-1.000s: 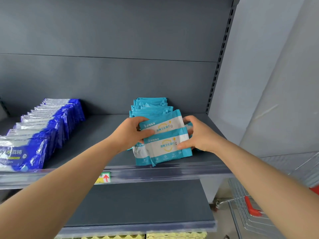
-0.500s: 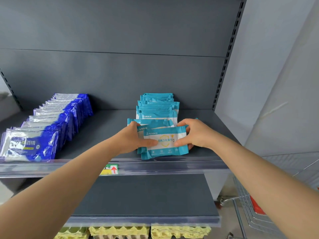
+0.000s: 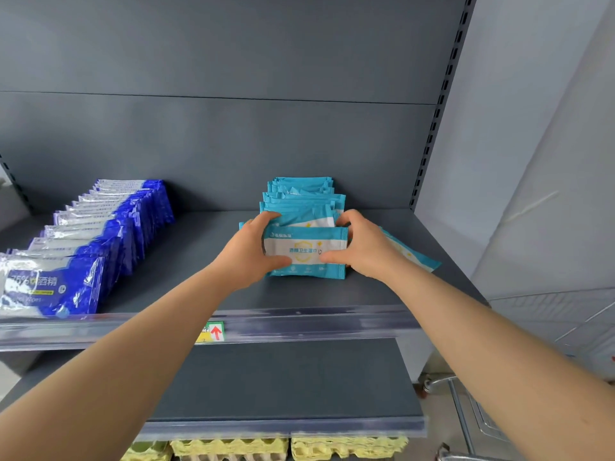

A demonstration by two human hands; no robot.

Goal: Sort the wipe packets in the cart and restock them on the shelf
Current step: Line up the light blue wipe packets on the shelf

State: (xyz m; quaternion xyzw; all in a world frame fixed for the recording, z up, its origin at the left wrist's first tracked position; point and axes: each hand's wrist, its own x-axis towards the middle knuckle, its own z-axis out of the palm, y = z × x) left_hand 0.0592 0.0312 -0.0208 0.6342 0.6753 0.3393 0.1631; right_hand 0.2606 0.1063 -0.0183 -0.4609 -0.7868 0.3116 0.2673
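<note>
A teal-and-white wipe packet (image 3: 306, 252) stands upright on the grey shelf (image 3: 199, 287), at the front of a row of teal packets (image 3: 301, 197) running back to the rear panel. My left hand (image 3: 253, 254) grips its left end and my right hand (image 3: 362, 247) grips its right end, thumbs on the front face. One more teal packet (image 3: 414, 256) lies flat on the shelf behind my right wrist. A row of dark blue wipe packets (image 3: 100, 227) stands along the left of the same shelf.
A clear price rail (image 3: 299, 322) with a red-arrow tag (image 3: 213, 332) edges the shelf front. A lower grey shelf (image 3: 283, 380) sits below, with yellow egg cartons (image 3: 229, 449) under it. A metal cart frame (image 3: 462, 414) shows at the bottom right beside a pale wall.
Both hands have pushed the front teal packets back and upright against the row, away from the shelf's front edge. The camera has tilted slightly, showing more of the blue row.
</note>
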